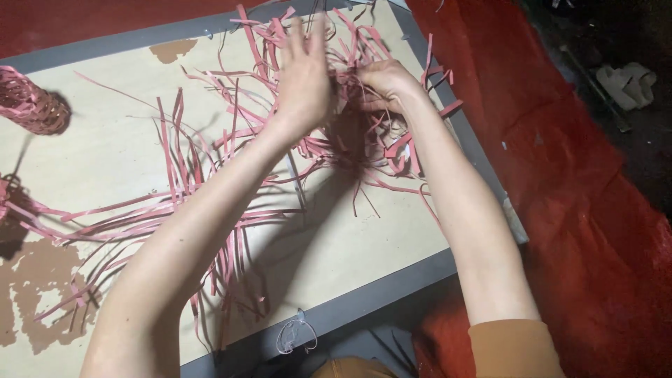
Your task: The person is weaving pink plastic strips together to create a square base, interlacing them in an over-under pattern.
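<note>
Hands (343, 87) in tangled thin pink strips (210, 203).

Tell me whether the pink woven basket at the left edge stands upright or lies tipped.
Tipped: the woven basket lies on its side on the board.

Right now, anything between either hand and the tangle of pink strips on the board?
Nothing visible. The right hand is already in the tangle of thin pink strips, fingers curled among them. The left hand, fingers spread, is against the same tangle from the left. The woven pink basket sits far off at the beige board's edge.
</note>
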